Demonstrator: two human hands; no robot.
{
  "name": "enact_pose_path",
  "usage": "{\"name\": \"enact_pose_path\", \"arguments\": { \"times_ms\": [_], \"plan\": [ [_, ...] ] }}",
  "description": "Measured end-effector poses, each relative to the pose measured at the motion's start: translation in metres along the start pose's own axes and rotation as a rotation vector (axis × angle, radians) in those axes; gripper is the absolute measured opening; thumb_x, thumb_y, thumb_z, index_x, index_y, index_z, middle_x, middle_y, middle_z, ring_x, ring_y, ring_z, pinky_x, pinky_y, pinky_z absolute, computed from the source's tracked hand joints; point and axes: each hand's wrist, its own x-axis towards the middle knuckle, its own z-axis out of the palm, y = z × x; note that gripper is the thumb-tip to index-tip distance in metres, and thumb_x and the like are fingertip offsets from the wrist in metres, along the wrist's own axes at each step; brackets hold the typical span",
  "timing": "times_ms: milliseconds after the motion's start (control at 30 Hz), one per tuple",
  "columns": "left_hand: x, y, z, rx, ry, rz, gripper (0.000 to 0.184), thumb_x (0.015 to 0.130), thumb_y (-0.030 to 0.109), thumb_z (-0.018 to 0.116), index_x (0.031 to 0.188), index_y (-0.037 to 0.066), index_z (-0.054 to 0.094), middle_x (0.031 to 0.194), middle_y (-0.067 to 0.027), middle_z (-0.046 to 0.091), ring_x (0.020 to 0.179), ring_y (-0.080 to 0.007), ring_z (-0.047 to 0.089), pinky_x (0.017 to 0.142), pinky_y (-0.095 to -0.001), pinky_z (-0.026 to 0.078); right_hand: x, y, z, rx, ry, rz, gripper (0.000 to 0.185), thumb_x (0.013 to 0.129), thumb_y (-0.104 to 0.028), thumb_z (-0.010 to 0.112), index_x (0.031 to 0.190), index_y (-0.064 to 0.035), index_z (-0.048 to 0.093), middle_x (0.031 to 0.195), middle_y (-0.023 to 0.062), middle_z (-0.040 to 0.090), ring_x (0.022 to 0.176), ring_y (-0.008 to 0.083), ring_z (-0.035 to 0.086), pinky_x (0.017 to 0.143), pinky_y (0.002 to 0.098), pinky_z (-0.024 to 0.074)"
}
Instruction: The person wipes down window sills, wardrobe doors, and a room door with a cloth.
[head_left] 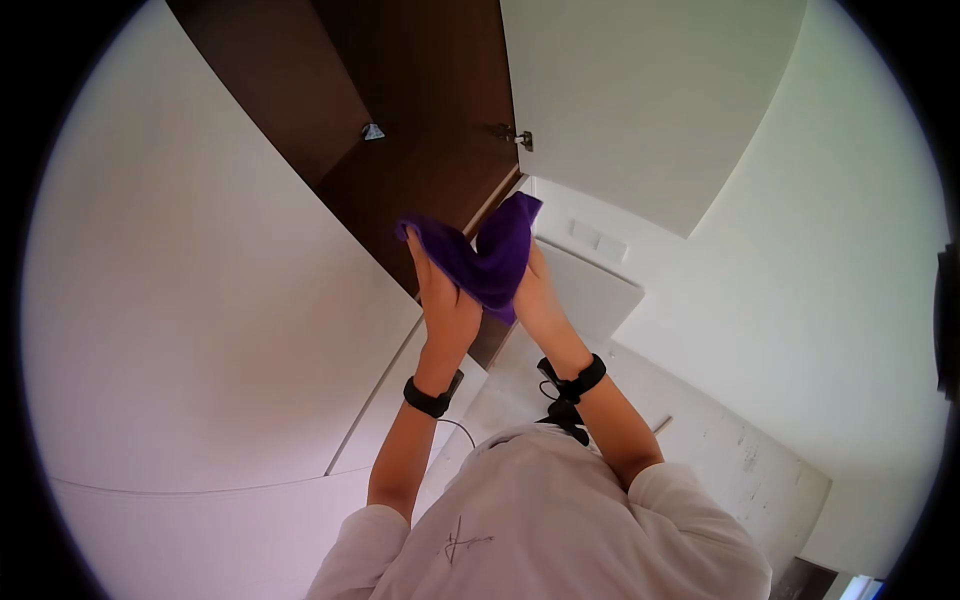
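Observation:
A purple cloth [492, 262] is stretched between my two hands in front of an open cabinet with a dark brown interior [430, 90]. My left hand [445, 295] holds the cloth's left side, its fingers partly covered by the fabric. On the other side, my right hand [537, 295] grips the cloth, and most of its fingers are hidden behind it. The cloth sags in the middle between the hands. Both wrists wear black bands.
An open white door [650, 100] hangs at the upper right on a metal hinge [518, 138]. White cabinet panels [200, 270] fill the left side. White wall switches [598, 240] sit right of the cloth. A marked floor [730, 430] shows at the lower right.

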Motion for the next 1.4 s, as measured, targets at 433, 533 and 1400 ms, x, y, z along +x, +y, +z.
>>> {"name": "enact_pose_path", "arguments": {
  "times_ms": [433,533,1400],
  "plan": [
    [0.224,0.085,0.206,-0.708,-0.062,0.033,0.063,0.108,0.020,0.043,0.159,0.001,0.012,0.162,-0.0147,0.021,0.148,-0.0247,0.023,0.122,-0.0383,0.019,0.180,-0.181,-0.168,-0.751,0.581,-0.795,0.070,0.100,-0.019,0.052,0.158,0.0002,0.017,0.164,0.0313,-0.011,0.153,0.0479,-0.008,0.122,0.0538,0.0053],
    [0.263,0.081,0.246,-0.833,-0.040,-0.046,0.059,0.109,0.020,0.041,0.159,0.002,0.016,0.159,-0.0110,0.030,0.144,-0.0202,0.032,0.120,-0.0357,0.023,0.226,-0.198,-0.196,-1.000,0.709,-0.883,0.070,0.093,-0.020,0.061,0.152,0.0033,0.032,0.161,0.0374,-0.007,0.149,0.0574,-0.009,0.117,0.0673,0.0041],
    [0.357,0.186,0.212,0.297,0.090,1.138,0.053,0.090,0.025,0.068,0.141,0.016,0.056,0.153,-0.0317,0.030,0.143,-0.0614,0.017,0.111,-0.0745,0.019,0.131,-0.260,-0.253,-1.807,0.923,-0.916,0.059,0.086,-0.025,0.072,0.140,-0.0065,0.054,0.159,0.0383,0.016,0.148,0.0570,0.013,0.114,0.0675,0.0226]
  ]
}}
